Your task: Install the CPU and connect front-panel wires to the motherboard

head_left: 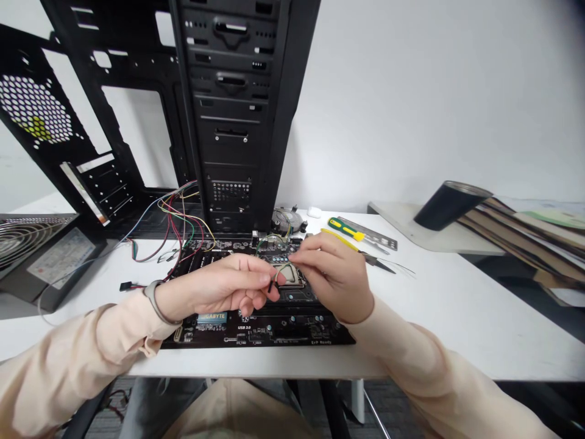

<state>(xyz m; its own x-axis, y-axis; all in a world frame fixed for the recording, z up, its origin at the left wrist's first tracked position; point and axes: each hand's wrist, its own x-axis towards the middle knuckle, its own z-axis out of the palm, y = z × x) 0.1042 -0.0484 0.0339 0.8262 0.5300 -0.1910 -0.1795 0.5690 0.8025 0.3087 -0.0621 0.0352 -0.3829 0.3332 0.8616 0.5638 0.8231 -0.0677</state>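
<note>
My left hand is closed in a pinch on a thin green and whitish cable, near its small black connector. The fingertips of my right hand pinch the same cable a little further right. Both hands are above a black motherboard lying flat on the table. Between them, the square CPU socket shows on the board. Part of the cable is hidden behind my fingers, and my hands and forearms cover much of the board's middle.
A black computer case stands behind the board, with loose coloured wires at its base. A power supply sits left. Rightward lie a cooler fan, green-yellow screwdriver, pliers, metal plate, dark cylinder and stacked boards.
</note>
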